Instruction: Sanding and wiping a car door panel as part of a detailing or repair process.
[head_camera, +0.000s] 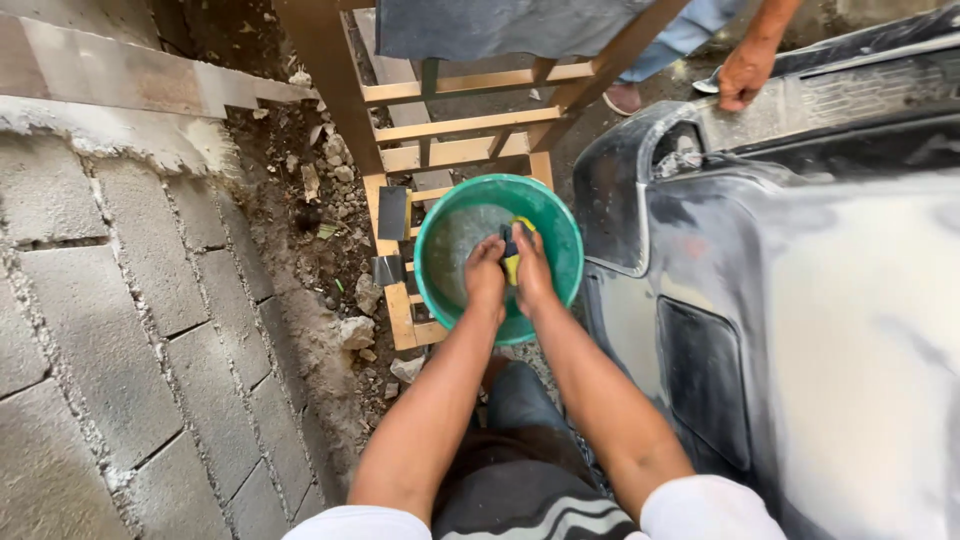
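Block wall (110, 300) far left of the bucket, mortar rough on top; a strip of dirt and rubble (320, 200) lies between wall and bucket. Wooden frame (440, 125) stands just left of and behind the bucket, its lower rails carrying the bucket off the ground, likely so it sits within reach. Two dark sheets (392, 212), perhaps sandpaper, lean on the frame at the bucket's left rim. Green bucket (560, 235) holds cloudy water. Left hand (485, 275) over the bucket's middle, fingers curled down and closed toward the sponge, seemingly pressing one end. Yellow sponge with a dark pad (514, 252) is pinched between both hands above the water, held over the bucket so any drips fall back in. Right hand (532, 275) closed around the sponge's other side. Right of the bucket, a dusty grey car panel (800, 300), sanded matt. Far right and behind the bucket, another person's hand (743, 78) rests on the panel's upper edge, holding something I cannot make out.
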